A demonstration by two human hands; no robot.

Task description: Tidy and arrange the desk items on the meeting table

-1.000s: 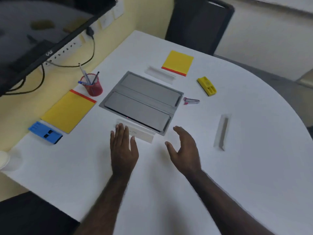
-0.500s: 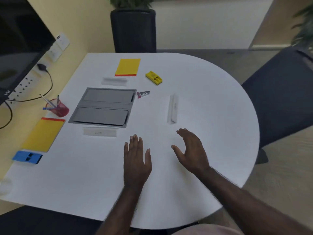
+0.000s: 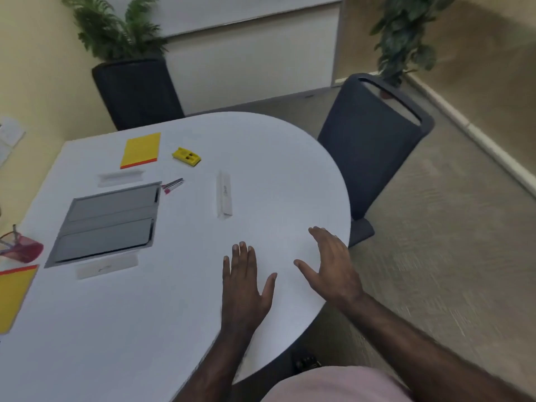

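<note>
Desk [image 3: 261, 175] items look half arranged: name stand [image 3: 224, 195] sits apart, crooked; left hand [image 3: 245, 281] and right hand [image 3: 330, 265] spread, holding nothing.

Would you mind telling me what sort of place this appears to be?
Most likely a small office meeting room: a white round-ended table with dark chairs drawn up to it, yellow notepads laid at the seats, and potted plants in the corners.
</note>
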